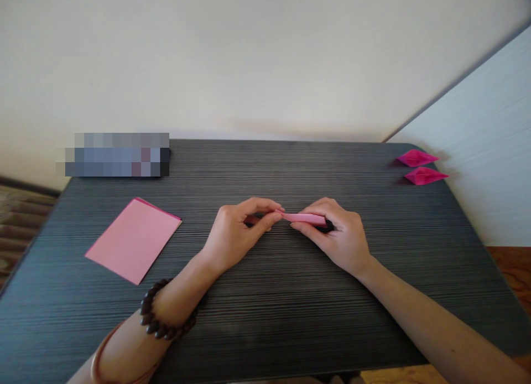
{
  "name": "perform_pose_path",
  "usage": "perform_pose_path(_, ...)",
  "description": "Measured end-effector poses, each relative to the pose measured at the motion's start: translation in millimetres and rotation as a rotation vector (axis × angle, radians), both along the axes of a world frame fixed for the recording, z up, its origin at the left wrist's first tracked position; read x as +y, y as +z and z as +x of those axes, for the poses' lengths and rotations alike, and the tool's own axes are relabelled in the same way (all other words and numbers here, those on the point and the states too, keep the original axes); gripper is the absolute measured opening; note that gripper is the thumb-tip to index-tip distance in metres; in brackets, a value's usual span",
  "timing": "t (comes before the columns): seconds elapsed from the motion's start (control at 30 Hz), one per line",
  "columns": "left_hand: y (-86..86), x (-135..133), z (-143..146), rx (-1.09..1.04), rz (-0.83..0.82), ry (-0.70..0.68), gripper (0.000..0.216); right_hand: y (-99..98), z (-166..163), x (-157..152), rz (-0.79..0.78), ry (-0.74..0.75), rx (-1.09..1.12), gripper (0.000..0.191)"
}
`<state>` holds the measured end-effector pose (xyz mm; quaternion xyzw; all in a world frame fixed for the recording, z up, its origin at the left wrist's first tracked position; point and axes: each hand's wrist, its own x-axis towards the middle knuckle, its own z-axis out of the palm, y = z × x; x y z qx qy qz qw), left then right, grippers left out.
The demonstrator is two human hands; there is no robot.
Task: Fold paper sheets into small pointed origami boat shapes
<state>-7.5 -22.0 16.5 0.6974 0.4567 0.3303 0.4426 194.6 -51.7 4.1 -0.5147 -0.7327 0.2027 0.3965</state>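
A narrow piece of folded pink paper [309, 219] is held between both hands above the middle of the dark table [265, 317]. The thumb and fingertips of my left hand [236, 229] pinch its thin left tip. My right hand [338, 229] grips the wider right part, with the thumb on the near side and the fingers on the far side. Those right fingers partly hide the paper.
To the left lies a stack of square pink paper sheets [135, 240], with a darker pink edge showing. Two dark pink folded paper pieces [417, 157] sit at the far right corner. A blurred-out object [118, 157] stands at the back left, near the wall [265, 57].
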Motion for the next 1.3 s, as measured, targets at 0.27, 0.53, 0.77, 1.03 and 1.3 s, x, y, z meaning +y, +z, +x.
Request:
perform_pose_path(0.27, 1.5, -5.2, 0.1, 0.031, 0.16, 0.032, 0.01, 2.3, -0.1, 0.9, -0.071, -0.006, 0.02, 0.016)
perform_pose_path(0.53, -1.1, 0.4, -7.2, 0.131, 0.647, -0.1, 0.006, -1.1, 3.0, 3.2, -0.242, 0.019, 0.165, 0.024)
perform_pose_path(0.77, -8.1, 3.7, -12.7, 0.17, 0.828, -0.166, 0.016, 0.7, 4.7, 4.7, -0.356, 0.019, 0.225, 0.033)
perform_pose_path(1.03, -10.5, 6.9, -20.6, 0.341, 0.923, -0.117, 0.021, 5.3, 12.5, 7.1, -0.482, 0.208, 0.474, 0.05)
perform_pose_path(1.3, -9.0, 11.8, -27.4, 0.458, 0.936, -0.025, 0.018, -4.4, 7.1, 3.2, -0.312, 0.041, 0.494, 0.044)
